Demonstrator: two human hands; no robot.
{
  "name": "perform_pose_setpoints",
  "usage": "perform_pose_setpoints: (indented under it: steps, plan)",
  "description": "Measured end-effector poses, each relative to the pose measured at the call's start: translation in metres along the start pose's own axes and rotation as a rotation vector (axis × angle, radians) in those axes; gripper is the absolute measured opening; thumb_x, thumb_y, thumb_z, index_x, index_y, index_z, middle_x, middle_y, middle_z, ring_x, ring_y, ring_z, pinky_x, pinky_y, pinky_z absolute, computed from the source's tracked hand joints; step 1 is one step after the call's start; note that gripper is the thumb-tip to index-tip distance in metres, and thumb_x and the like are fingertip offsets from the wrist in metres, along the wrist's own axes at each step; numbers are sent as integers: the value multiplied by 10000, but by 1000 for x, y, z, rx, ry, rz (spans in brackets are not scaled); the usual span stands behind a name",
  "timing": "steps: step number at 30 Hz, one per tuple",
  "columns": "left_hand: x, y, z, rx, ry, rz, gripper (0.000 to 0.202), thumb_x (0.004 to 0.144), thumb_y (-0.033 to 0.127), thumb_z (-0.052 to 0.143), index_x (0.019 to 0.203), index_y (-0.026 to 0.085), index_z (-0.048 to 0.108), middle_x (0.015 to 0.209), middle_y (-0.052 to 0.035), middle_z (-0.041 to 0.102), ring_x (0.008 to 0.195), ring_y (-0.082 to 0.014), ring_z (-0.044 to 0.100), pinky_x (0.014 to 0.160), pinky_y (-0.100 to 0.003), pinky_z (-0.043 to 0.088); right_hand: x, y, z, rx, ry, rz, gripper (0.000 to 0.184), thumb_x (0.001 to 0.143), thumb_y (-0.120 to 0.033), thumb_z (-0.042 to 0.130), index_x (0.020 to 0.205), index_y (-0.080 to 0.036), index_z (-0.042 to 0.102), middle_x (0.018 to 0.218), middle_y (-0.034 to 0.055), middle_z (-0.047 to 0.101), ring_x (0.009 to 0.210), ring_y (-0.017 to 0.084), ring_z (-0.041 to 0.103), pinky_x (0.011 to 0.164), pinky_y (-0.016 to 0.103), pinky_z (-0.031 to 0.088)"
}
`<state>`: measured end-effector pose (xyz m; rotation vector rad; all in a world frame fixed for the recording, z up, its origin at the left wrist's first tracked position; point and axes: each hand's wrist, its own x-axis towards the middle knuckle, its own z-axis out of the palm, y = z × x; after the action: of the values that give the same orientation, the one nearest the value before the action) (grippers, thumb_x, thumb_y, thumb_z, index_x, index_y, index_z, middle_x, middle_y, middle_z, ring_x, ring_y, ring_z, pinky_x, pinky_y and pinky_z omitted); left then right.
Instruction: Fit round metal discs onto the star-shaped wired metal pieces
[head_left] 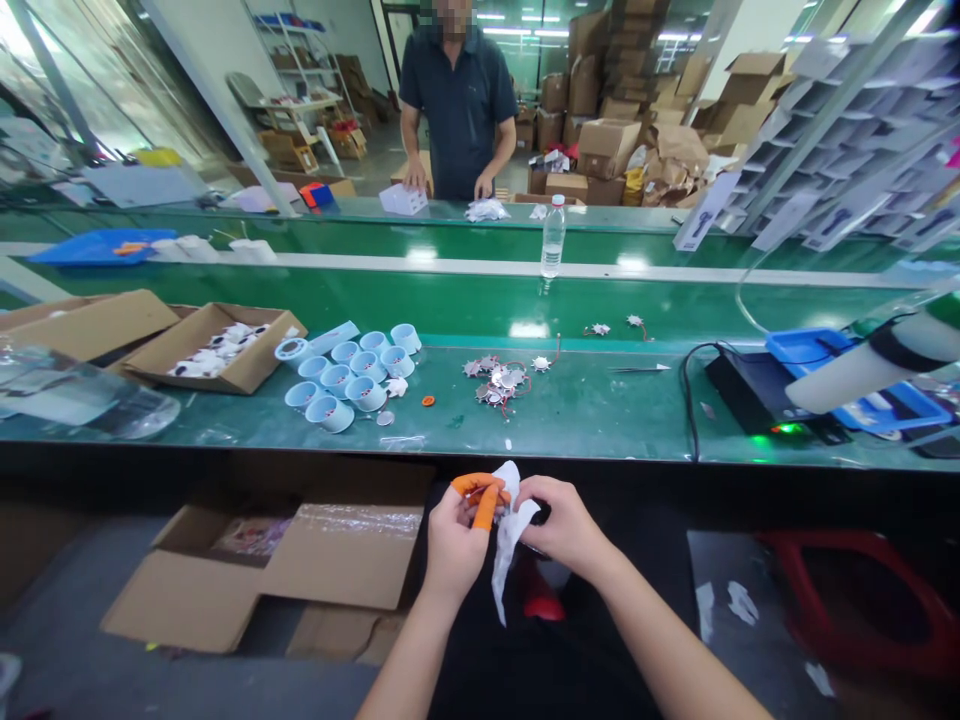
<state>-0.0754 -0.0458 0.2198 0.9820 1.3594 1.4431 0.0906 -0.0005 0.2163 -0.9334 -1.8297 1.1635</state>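
Note:
Below the near edge of the bench, a crumpled strip of white tissue (507, 560) hangs between my two hands. My left hand (459, 530), with orange covers on some fingers, pinches its upper part. The fingers of my right hand (564, 522) are closed on the tissue's right side. Whether anything is wrapped inside cannot be seen. On the bench ahead lies a pile of small star-shaped metal parts (499, 380) with red wires. To its left stand several light blue cups (337, 380) in rows, and a small orange disc (427, 401) lies between.
A cardboard box (255, 372) of white pieces stands left on the green bench (600, 420). At right are tweezers (637, 369), a black device (750, 400) and a blue tray (810, 345). A water bottle (553, 240) stands farther back. A person (459, 110) works opposite.

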Motion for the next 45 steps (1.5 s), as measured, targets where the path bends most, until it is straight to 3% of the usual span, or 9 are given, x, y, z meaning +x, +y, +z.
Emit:
perform_pose_setpoints:
  steps: [8,20,25,32,45]
  plan:
    - [2,1,-1,-2,5,-10,245,881,353,741,1020,171,656,1003,-93,756,906,-217,758,799,-312,627,1,1,6,6,23,86,181,635,-71,714,706,-206,616,783,-1,660,687,153,599,638,249,456]
    - [2,4,-4,18,18,-57,287,861,375,755,1024,161,655,1000,-107,760,900,-230,766,788,-333,641,-3,3,14,-41,29,84,186,639,-126,758,721,-223,623,806,14,685,722,178,618,711,280,468]
    - [5,5,-8,36,35,-31,279,857,376,757,1012,165,661,998,-104,766,921,-223,763,822,-329,633,-4,5,10,22,44,137,159,649,-112,720,696,-209,602,776,0,657,702,158,591,666,256,433]
    - [5,7,-9,42,35,-30,288,847,384,763,1000,164,658,999,-110,768,929,-240,765,819,-349,641,-5,6,4,201,-35,293,129,668,-129,694,759,-192,626,791,-12,654,705,142,576,655,239,434]
    - [4,9,-10,45,22,-62,287,843,386,764,993,166,656,1012,-114,769,918,-243,770,826,-361,643,-3,21,18,358,-28,416,146,685,-225,762,782,-184,661,740,-4,669,666,153,621,657,264,486]
